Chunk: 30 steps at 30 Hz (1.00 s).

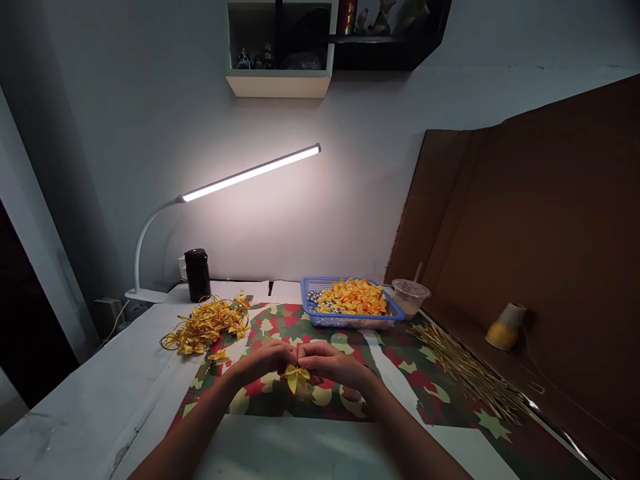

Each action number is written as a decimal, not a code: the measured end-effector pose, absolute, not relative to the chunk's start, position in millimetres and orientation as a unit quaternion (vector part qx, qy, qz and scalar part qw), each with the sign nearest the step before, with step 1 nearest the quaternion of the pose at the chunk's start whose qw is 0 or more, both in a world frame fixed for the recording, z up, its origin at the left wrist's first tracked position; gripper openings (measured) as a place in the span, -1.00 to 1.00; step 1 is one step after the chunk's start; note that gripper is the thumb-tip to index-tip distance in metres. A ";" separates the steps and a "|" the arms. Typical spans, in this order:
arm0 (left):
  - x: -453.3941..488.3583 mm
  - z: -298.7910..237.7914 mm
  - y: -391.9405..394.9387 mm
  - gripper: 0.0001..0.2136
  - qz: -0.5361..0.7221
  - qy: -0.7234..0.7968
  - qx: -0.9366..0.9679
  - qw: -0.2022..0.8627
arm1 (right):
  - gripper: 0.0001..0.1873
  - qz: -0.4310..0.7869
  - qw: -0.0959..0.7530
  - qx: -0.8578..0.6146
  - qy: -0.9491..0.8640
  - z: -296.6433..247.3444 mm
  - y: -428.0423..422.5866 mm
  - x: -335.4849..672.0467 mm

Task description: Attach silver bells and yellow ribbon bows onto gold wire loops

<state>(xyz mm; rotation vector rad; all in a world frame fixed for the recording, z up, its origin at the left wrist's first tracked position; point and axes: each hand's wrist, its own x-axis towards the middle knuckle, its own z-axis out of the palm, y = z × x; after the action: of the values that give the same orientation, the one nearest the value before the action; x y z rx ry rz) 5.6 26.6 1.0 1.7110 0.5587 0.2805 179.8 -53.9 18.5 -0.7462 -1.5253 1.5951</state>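
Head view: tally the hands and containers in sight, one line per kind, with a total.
Hands: 2 (left hand, right hand)
Blue plastic basket: 1
Lidded plastic cup with straw: 1
Black flask: 1
Total: 5

The left hand (265,363) and right hand (333,367) hide the yellow bow's (297,379) centre.

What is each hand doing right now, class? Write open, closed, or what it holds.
Left hand: closed, pinching a yellow ribbon bow.
Right hand: closed, pinching the same bow.
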 end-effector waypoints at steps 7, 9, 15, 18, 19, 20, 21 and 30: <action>4.1 11.7 21.2 -0.79 0.106 0.268 0.782 0.553 | -0.58 0.578 0.376 -0.339 -0.640 13.0 -50.8 184.1; 4.1 12.0 20.7 -0.79 0.100 0.277 0.794 0.533 | -0.63 0.564 0.369 -0.350 -0.650 6.4 -46.8 185.5; 4.7 6.1 21.8 -0.78 0.071 0.311 0.826 0.465 | -0.72 0.520 0.343 -0.379 -0.685 -10.1 -37.4 188.2; 6.0 5.9 20.6 -0.77 0.071 0.320 0.844 0.425 | -0.74 0.489 0.338 -0.391 -0.703 -13.1 -36.1 188.9; 6.6 6.4 19.8 -0.77 0.072 0.321 0.849 0.412 | -0.75 0.479 0.335 -0.395 -0.709 -13.5 -35.8 189.0; 7.2 7.1 19.0 -0.77 0.072 0.322 0.855 0.399 | -0.75 0.468 0.332 -0.399 -0.715 -13.8 -35.5 189.0; 7.7 7.8 18.2 -0.77 0.071 0.323 0.861 0.387 | -0.76 0.457 0.329 -0.403 -0.721 -14.0 -35.2 189.0; 10.5 8.2 15.0 -0.78 0.055 0.328 0.902 0.275 | -0.79 0.352 0.296 -0.461 -0.759 -13.7 -34.9 186.2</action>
<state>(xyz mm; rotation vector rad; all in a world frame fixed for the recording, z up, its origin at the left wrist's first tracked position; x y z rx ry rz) 10.5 15.0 8.2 2.4243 0.8820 0.1487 186.2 -34.9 -13.7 -1.2258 -2.0186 0.9374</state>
